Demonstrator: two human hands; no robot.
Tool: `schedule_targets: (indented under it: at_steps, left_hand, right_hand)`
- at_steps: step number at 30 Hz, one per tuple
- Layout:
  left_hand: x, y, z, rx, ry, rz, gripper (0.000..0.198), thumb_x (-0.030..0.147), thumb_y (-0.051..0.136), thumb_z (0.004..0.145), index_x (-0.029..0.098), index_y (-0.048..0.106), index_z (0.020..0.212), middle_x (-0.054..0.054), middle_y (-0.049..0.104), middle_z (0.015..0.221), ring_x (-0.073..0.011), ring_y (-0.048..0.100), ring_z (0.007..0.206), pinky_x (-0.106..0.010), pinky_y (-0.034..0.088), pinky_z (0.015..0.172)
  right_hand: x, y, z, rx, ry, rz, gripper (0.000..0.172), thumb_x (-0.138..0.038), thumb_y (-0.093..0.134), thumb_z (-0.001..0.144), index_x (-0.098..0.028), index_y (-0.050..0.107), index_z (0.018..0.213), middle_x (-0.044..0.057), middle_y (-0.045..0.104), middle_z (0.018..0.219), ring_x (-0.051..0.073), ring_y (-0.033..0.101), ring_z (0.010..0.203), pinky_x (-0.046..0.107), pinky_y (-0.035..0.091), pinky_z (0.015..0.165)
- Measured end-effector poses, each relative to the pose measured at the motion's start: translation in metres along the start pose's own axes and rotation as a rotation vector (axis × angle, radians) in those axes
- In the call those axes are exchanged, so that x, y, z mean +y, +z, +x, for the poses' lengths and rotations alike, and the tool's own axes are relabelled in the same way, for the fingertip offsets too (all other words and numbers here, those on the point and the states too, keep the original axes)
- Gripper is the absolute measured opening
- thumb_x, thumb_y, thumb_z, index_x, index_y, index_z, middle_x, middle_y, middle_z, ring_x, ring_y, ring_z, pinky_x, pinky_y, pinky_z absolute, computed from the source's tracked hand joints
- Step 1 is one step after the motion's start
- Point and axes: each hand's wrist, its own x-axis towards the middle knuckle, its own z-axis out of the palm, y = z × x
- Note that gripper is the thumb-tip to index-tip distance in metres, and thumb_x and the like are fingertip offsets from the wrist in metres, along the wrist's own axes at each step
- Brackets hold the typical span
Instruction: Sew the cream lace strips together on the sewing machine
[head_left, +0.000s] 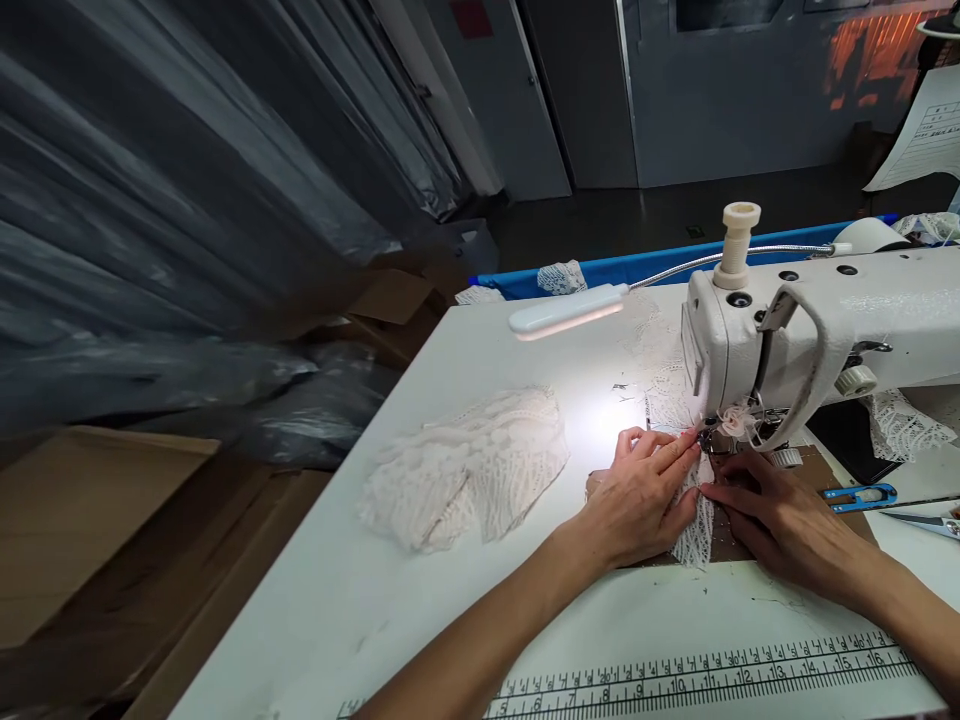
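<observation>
At the sewing machine (825,320), the left hand (645,495) and right hand (780,520) lie open, fingers flat either side of a lace strip (694,535) by the needle, seemingly keeping it taut. A lace pile (472,465) lies left, snips (859,495) right.

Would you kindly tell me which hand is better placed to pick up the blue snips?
Right, probably: the right hand lies nearer the snips, on their side of the lace strip, while the left hand presses that strip flat, farther off.
</observation>
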Motion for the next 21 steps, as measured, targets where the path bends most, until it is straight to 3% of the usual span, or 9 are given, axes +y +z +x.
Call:
schedule_targets:
  at_steps: [7, 12, 15, 21]
  left_hand:
    - [-0.0001, -0.0016, -0.0011, -0.019, -0.025, -0.036, 0.037, 0.028, 0.042, 0.091, 0.014, 0.056, 0.123, -0.013, 0.064, 0.124, -0.0287, 0.056, 0.103, -0.054, 0.042, 0.089]
    - [0.0041, 0.0016, -0.0016, 0.036, -0.025, 0.033, 0.036, 0.027, 0.04, 0.092, 0.011, 0.056, 0.121, -0.016, 0.062, 0.123, -0.029, 0.057, 0.102, -0.055, 0.041, 0.09]
    - [0.0057, 0.0056, -0.0014, 0.104, 0.013, 0.067, 0.032, 0.025, 0.041, 0.091, 0.009, 0.059, 0.112, -0.017, 0.064, 0.115, -0.0262, 0.06, 0.093, -0.052, 0.043, 0.085]
    - [0.0048, 0.0071, -0.0011, 0.221, 0.092, 0.022, 0.018, 0.023, 0.048, 0.088, 0.018, 0.066, 0.088, -0.003, 0.074, 0.095, -0.0169, 0.062, 0.071, -0.048, 0.041, 0.088]
  right_hand:
    - [0.0001, 0.0014, -0.0001, -0.001, 0.022, 0.011, 0.035, -0.014, 0.044, 0.088, -0.022, 0.065, 0.116, 0.014, 0.056, 0.11, 0.026, 0.058, 0.1, 0.047, 0.057, 0.082]
    - [0.0041, 0.0004, -0.0013, 0.014, -0.021, 0.032, 0.033, -0.018, 0.045, 0.092, -0.022, 0.064, 0.118, 0.013, 0.057, 0.109, 0.025, 0.058, 0.101, 0.043, 0.058, 0.081]
    - [0.0056, -0.0009, -0.0013, 0.021, -0.049, 0.018, 0.032, -0.018, 0.045, 0.092, -0.021, 0.064, 0.118, 0.013, 0.057, 0.108, 0.024, 0.057, 0.099, 0.043, 0.057, 0.081]
    - [0.0037, -0.0013, -0.0009, 0.002, -0.041, -0.033, 0.032, -0.017, 0.045, 0.092, -0.021, 0.064, 0.117, 0.013, 0.058, 0.108, 0.025, 0.056, 0.097, 0.044, 0.057, 0.08]
